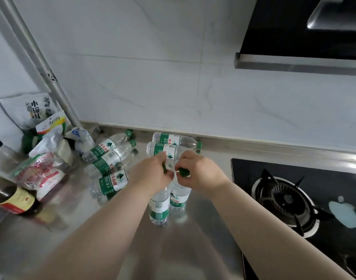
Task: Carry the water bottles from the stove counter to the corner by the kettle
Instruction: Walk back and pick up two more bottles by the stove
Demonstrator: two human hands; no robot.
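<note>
Two clear water bottles with green labels stand upright side by side on the steel counter (203, 229). My left hand (151, 174) grips the green cap of the left upright bottle (159, 207). My right hand (197, 170) grips the cap of the right upright bottle (180, 199). Behind my hands, two more bottles (169, 147) lie on their sides against the wall. Several bottles (108, 158) lie in a heap to the left. No kettle is in view.
A black gas hob (294, 197) with a burner fills the right side, with a pale blue patch on it. A range hood (298, 37) hangs above. Food bags (37, 118), a dark sauce bottle (17, 201) and a slanted metal pipe (51, 85) crowd the left.
</note>
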